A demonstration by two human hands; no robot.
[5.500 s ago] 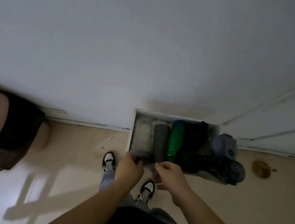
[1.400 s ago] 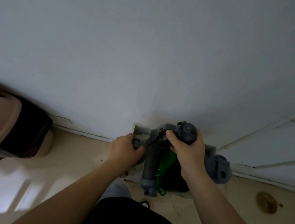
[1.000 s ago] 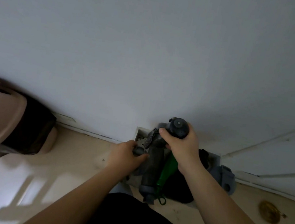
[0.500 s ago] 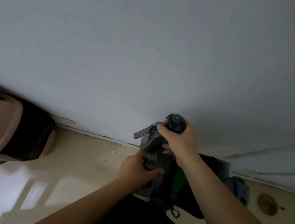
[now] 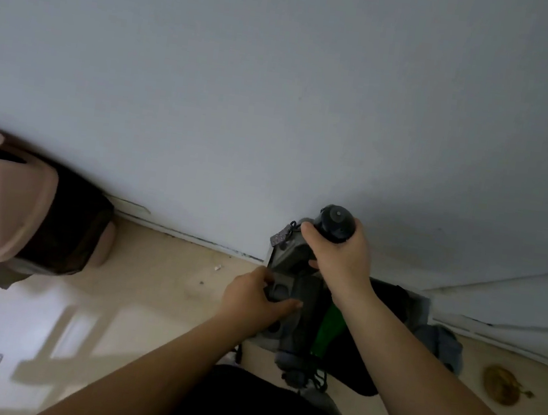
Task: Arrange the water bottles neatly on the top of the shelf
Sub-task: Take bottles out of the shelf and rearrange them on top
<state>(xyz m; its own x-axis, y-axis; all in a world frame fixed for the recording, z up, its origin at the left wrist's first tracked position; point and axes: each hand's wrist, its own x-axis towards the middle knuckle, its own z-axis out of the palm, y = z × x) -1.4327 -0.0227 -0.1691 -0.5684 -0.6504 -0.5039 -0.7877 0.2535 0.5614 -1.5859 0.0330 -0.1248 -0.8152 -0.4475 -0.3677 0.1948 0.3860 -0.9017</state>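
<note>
Right hand [image 5: 341,255] closed around dark round cap of tall grey plastic water bottle [image 5: 289,254], upright against pale wall [image 5: 280,87]. Left hand [image 5: 254,296] curled on grey bottle [image 5: 300,317] lying beside green bottle [image 5: 328,328] on low white shelf top [image 5: 424,305]. Beige swing-lid bin [image 5: 20,210] well apart at left.

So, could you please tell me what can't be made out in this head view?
- Shelf top: hidden under both hands and the bottles.
- Green bottle: mostly behind the right forearm.
- Grey bottle: body partly covered by the right hand and left hand.
</note>
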